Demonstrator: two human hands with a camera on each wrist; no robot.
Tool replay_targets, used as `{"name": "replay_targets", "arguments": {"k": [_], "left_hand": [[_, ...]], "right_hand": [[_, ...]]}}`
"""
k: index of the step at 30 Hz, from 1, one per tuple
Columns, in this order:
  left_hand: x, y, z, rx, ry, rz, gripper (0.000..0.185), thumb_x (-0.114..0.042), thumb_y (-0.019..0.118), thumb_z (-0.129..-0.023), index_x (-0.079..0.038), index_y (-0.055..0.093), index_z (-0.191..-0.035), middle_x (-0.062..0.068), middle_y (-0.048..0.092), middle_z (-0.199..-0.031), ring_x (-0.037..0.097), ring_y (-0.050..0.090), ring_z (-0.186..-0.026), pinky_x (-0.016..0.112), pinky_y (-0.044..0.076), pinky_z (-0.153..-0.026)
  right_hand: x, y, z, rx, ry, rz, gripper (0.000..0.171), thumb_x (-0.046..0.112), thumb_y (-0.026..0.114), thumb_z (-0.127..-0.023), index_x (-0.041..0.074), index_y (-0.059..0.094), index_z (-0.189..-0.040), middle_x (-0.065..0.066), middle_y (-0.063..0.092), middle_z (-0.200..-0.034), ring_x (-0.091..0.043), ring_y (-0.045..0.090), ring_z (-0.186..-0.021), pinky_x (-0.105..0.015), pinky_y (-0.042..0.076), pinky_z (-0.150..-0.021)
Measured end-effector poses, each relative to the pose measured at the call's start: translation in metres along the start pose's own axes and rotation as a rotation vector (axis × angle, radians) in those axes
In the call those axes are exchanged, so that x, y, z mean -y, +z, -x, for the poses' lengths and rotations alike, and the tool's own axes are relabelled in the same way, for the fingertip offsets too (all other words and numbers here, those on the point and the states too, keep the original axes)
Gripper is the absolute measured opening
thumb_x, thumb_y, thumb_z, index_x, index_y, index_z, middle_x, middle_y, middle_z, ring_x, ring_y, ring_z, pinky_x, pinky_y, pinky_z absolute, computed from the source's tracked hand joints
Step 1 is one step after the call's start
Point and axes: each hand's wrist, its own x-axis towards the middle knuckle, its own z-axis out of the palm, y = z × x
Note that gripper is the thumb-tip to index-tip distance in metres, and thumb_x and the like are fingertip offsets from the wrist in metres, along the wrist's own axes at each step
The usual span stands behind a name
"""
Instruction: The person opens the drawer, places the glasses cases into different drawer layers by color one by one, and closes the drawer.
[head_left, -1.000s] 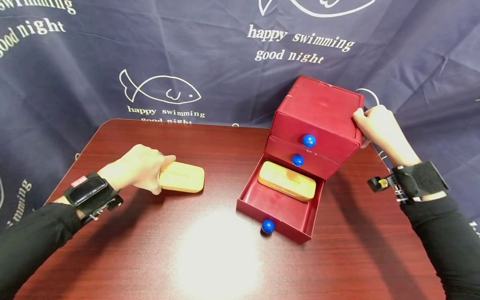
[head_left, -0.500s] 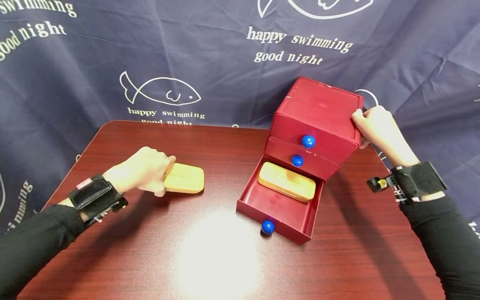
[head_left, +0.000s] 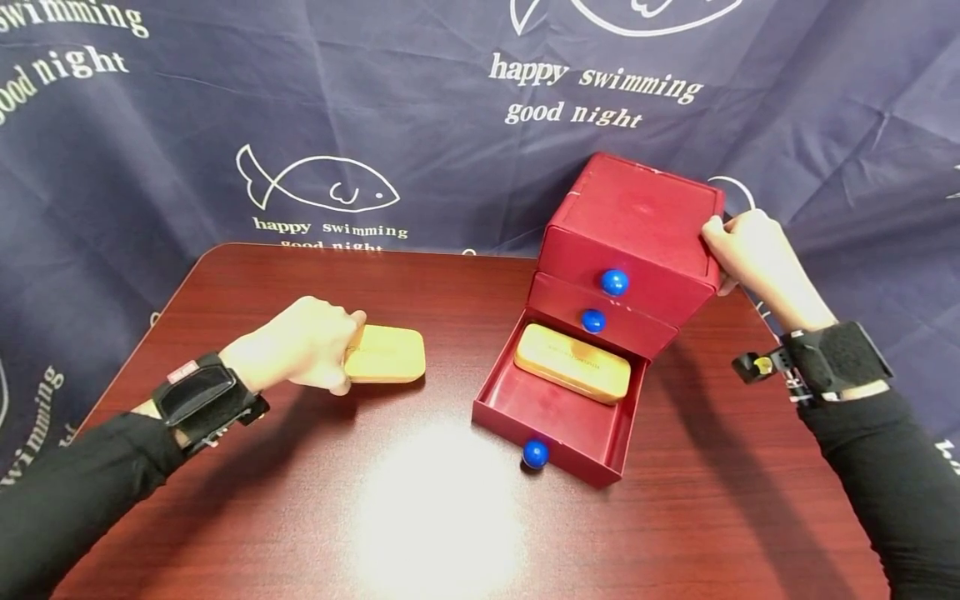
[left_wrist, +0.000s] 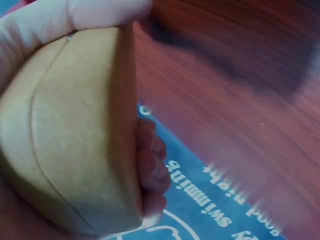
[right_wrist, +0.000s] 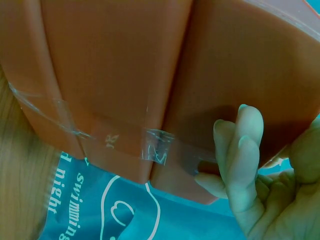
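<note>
Head view, running from the left side across: left hand [head_left: 303, 346] gripping one end of a tan case [head_left: 386, 354], thumb over the top edge and fingers curling under, the case's far end sticking out flat over the dark red wooden table [head_left: 420, 517], left of the centre and well apart from the drawer box. Left wrist view, showing the same grip up close: tan case [left_wrist: 75, 150] filling the left half of the picture, thumb pressing along the upper edge, fingertips [left_wrist: 152, 170] wrapping round the lower side (a seam line running across the case's rounded end), table grain blurring beyond it.

Further right, standing on the table: red drawer box [head_left: 637, 225] with three drawers, each carrying a blue knob; bottom drawer [head_left: 558, 417] hanging pulled out toward the camera, its knob [head_left: 535, 454] at the front, a second tan case [head_left: 573, 373] lying inside at the back of that drawer. Upper two drawers sitting pushed in.

Far right: right hand [head_left: 746, 250] clasping the box's upper right corner, thumb on top, fingers pressing against the side wall. Right wrist view, showing fingers [right_wrist: 240, 150] lying against the red wall [right_wrist: 125, 75] near a strip of clear tape [right_wrist: 160, 145]. Behind everything, hanging navy cloth [head_left: 225, 100] with white fish drawings and lettering.
</note>
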Motion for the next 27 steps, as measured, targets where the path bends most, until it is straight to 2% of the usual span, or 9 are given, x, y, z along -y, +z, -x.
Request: {"name": "replay_targets", "arguments": {"k": [12,18,27], "left_hand": [[-0.026,-0.034,-0.002,-0.052,-0.020,0.056,0.053,-0.038,0.084,-0.056,-0.012,0.050,-0.087,-0.001,0.052,-0.064,0.021,0.051,-0.055,0.039,0.044,-0.057],[-0.043,-0.049,-0.009,-0.104,0.057,0.040,0.052,-0.037,0.082,-0.056,-0.011,0.049,-0.087,-0.001,0.051,-0.063,0.021,0.050,-0.054,0.040,0.044,-0.056],[-0.074,-0.065,-0.035,-0.156,0.233,-0.038,0.057,-0.046,0.082,-0.058,-0.011,0.053,-0.092,0.002,0.057,-0.067,0.024,0.057,-0.057,0.041,0.047,-0.058]], "right_hand": [[0.000,0.000,0.000,-0.003,-0.002,0.001,0.057,0.037,0.032,-0.098,0.007,0.055,-0.055,0.000,0.058,-0.042,-0.015,0.061,-0.035,-0.033,0.043,-0.042],[-0.001,0.000,0.000,-0.004,0.002,-0.001,0.056,0.036,0.032,-0.098,0.005,0.055,-0.057,0.000,0.058,-0.042,-0.015,0.061,-0.035,-0.033,0.043,-0.042],[-0.002,0.000,0.000,-0.002,0.005,-0.010,0.058,0.038,0.032,-0.098,0.007,0.056,-0.056,-0.001,0.059,-0.043,-0.015,0.061,-0.036,-0.033,0.044,-0.041]]}}
